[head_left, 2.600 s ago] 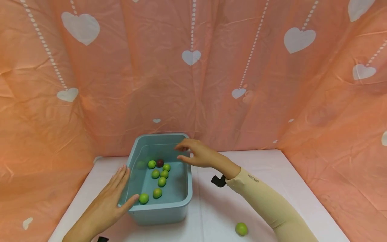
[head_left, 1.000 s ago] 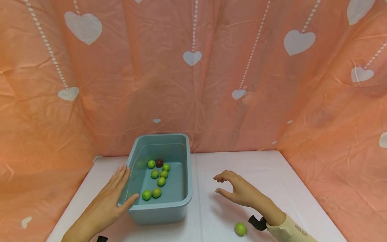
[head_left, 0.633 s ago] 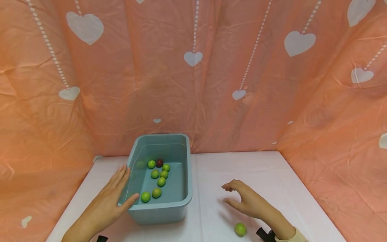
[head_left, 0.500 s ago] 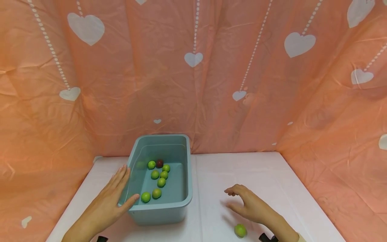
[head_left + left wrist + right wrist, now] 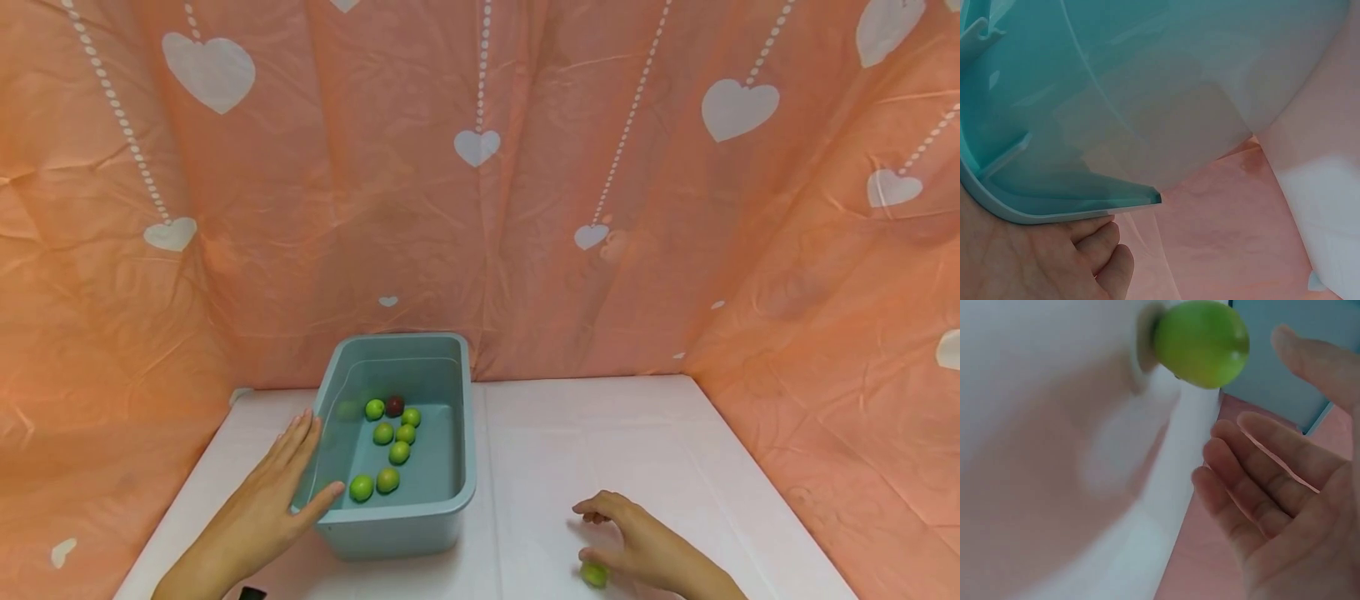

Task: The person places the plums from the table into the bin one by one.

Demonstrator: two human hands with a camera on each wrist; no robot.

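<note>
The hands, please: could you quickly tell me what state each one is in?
Left hand: open, resting against the blue tub.
Right hand: open, beside the green fruit, not holding it.

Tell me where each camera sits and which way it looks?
Head: worn on the head, looking forward and down at the blue tub, left hand and right hand.
Left wrist: under the left hand, facing the tub's rim; palm and fingers show.
Right wrist: by the right hand, facing the green fruit; open fingers show.
Shared: head and right wrist both show that fruit.
</note>
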